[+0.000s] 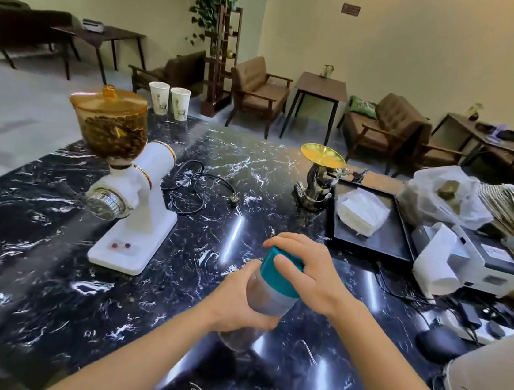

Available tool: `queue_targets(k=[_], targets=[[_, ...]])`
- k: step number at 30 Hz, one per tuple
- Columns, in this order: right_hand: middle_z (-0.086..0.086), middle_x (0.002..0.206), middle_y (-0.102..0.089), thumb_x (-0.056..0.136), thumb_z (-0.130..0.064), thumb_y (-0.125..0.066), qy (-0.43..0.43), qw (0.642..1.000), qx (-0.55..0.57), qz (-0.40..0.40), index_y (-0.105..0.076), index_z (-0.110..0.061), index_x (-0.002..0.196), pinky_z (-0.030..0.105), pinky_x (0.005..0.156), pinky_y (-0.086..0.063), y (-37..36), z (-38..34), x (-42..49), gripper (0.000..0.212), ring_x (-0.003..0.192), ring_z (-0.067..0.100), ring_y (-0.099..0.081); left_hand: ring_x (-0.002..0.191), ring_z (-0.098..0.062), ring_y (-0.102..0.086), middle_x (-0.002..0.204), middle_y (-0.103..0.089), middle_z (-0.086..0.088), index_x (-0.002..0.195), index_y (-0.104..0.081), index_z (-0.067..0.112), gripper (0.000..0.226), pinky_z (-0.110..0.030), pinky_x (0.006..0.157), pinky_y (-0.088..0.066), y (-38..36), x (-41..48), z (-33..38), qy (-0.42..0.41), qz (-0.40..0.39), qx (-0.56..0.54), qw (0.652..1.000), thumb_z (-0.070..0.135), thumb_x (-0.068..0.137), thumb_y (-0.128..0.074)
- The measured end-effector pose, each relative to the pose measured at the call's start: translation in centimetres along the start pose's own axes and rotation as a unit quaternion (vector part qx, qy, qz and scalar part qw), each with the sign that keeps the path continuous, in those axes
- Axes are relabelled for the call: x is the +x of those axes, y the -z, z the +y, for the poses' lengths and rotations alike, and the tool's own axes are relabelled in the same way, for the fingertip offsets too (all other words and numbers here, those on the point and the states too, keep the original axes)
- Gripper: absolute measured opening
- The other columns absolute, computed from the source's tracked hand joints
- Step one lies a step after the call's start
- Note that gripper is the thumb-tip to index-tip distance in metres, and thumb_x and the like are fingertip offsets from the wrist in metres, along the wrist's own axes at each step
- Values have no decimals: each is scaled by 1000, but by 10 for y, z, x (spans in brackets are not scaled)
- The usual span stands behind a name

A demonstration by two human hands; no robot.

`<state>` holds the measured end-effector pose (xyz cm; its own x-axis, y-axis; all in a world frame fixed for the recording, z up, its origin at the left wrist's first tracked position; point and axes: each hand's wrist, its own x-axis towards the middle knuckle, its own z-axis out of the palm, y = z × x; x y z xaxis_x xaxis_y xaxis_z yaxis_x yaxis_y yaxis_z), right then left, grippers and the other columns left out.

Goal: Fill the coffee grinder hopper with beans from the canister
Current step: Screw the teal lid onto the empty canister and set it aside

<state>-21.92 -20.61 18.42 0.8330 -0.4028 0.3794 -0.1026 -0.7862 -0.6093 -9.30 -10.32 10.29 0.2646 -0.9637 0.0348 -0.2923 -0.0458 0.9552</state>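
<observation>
A clear canister point(264, 303) with a teal lid point(279, 272) is held tilted above the black marble counter point(49, 267), near the front middle. My left hand point(239, 300) wraps around its body. My right hand point(306, 272) grips the teal lid from above. The white coffee grinder point(139, 207) stands to the left, apart from both hands. Its amber hopper point(109, 128) holds coffee beans and carries an amber lid point(108, 101).
A black power cord point(199, 185) lies beside the grinder. A gold dish on a metal stand point(318, 176) and a black tray point(372, 240) with white paper sit at right. Two paper cups point(169, 99) stand at the counter's far edge. A white printer point(478, 261) and cables fill the right side.
</observation>
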Motion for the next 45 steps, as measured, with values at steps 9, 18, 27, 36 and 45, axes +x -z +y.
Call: queue_targets(k=[9,18,27,36,45], targets=[[-7,106,-65,83,-33,-44,-11,998,-26,61,-67,-17,104,18,90,-40,3,-16,8,34,102,12,-55,102,-18,-62,111,-66,-5,124,-52,5,71,-38,93,-50,11,12,9,-18,-77,-125,989,4,58,-78],[3,111,-63,85,-40,-40,-127,986,-109,-18,-65,-16,109,30,93,-39,11,6,-15,43,103,19,-54,101,-24,-65,106,-69,0,109,-54,33,66,-54,88,-52,-17,37,-16,-1,-108,8,994,31,50,-83],[0,111,-61,88,-33,-48,-72,994,-51,63,-65,-12,112,26,90,-43,27,10,-37,36,105,13,-57,98,-26,-63,105,-66,-5,107,-53,25,65,-53,86,-52,-22,30,6,-29,-144,10,989,36,50,-82],[-3,110,-62,88,-31,-46,-66,992,-54,98,-65,-11,110,28,89,-43,17,5,-36,35,103,16,-58,98,-19,-63,110,-67,-10,113,-55,19,73,-52,90,-51,-16,32,9,-27,-156,-20,987,31,46,-83],[-3,101,-57,84,-41,-34,-178,966,-157,107,-58,-19,107,26,86,-38,-11,11,-45,39,94,16,-50,90,-22,-65,93,-69,4,97,-53,26,63,-47,80,-55,-36,20,0,30,-71,45,996,39,43,-81]])
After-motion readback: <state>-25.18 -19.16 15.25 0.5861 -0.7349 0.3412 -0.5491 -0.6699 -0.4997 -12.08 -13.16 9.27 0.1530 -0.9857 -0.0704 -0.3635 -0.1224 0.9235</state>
